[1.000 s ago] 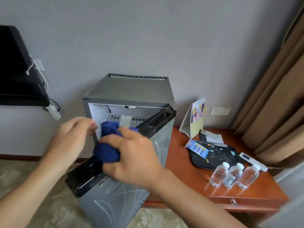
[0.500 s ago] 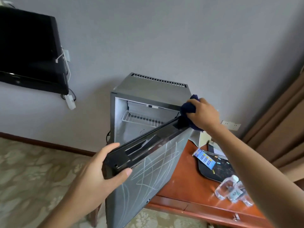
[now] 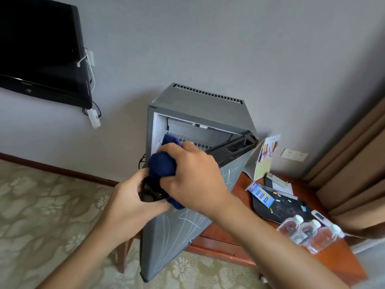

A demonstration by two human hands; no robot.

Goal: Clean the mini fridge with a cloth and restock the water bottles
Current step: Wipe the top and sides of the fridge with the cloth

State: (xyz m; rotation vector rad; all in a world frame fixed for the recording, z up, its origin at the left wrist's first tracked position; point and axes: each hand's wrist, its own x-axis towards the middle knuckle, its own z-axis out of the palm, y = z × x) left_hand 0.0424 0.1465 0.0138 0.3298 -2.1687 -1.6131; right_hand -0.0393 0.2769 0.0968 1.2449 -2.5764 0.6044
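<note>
A grey mini fridge stands against the wall with its door swung open toward me. A white wire shelf shows inside. My left hand grips the near corner of the door's black top edge. My right hand holds a dark blue cloth pressed on that same corner, right beside the left hand. Three clear water bottles with white caps stand together on the wooden table to the right.
A black tray with a blue card and a folded paper stand sit on the table behind the bottles. A white remote lies near them. A black TV hangs on the wall at upper left. Brown curtains hang at the right.
My right hand has slid the blue cloth along the door's top edge from the far hinge end to the near corner, beside my left hand. The view has shifted slightly.
</note>
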